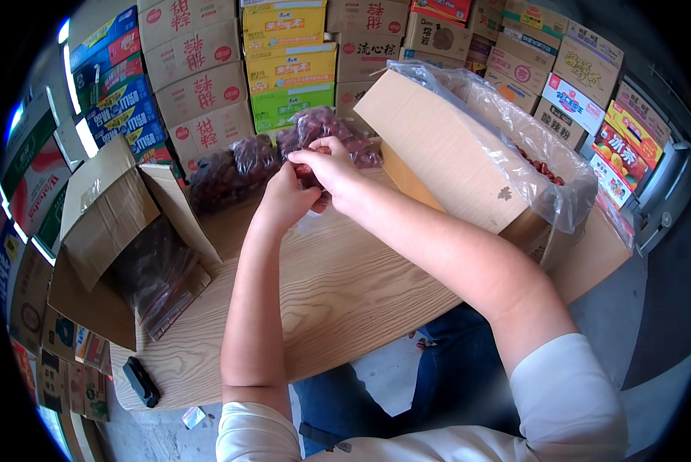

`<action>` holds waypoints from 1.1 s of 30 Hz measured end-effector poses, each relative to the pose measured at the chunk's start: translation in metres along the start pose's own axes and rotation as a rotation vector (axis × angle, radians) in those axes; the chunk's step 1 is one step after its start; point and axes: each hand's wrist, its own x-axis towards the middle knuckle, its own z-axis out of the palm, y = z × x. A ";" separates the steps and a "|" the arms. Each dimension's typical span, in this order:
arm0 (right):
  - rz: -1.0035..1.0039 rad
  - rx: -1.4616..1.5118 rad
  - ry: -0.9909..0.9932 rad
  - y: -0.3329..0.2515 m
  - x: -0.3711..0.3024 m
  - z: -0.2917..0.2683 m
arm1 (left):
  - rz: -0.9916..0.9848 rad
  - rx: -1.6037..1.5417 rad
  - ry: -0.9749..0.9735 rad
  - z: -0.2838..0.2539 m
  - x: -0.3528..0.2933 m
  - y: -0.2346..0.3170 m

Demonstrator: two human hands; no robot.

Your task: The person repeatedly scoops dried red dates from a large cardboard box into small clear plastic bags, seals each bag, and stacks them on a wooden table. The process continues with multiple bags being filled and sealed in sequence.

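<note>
Over the far part of the wooden table [345, 269], my left hand [284, 199] and my right hand [335, 173] are close together, fingers closed round a small clear bag of red dates [307, 175]. My fingers cover most of that bag. Just behind my hands, several filled bags of dark red dates [316, 129] lie in a row along the table's far side. To the right, a large tilted carton [438, 138] with a clear plastic liner [507, 142] has loose red dates [542, 165] inside.
An open carton [103, 219] on the left holds flat plastic bags [157, 269]. A long black object, perhaps a stapler [141, 382], lies at the table's near left corner. Stacked boxes [195, 85] stand behind the table. A paper scrap [194, 416] is on the floor.
</note>
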 end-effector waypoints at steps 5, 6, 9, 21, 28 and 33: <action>0.041 0.020 -0.049 -0.006 0.000 0.000 | -0.022 -0.032 0.001 0.002 0.002 -0.001; 0.035 0.027 -0.066 -0.006 0.001 -0.001 | -0.028 -0.019 0.000 0.003 0.003 -0.001; 0.027 0.041 -0.107 -0.004 0.002 0.000 | 0.006 -0.001 -0.015 0.001 0.010 -0.016; 0.061 -0.116 -0.125 -0.004 0.004 0.003 | 0.033 0.024 0.007 -0.001 0.014 -0.021; 0.097 -0.114 -0.097 -0.018 -0.008 0.003 | 0.036 0.086 0.059 0.000 0.004 -0.007; 0.015 -0.138 -0.175 -0.034 -0.009 -0.008 | 0.060 0.066 -0.014 0.003 -0.003 0.010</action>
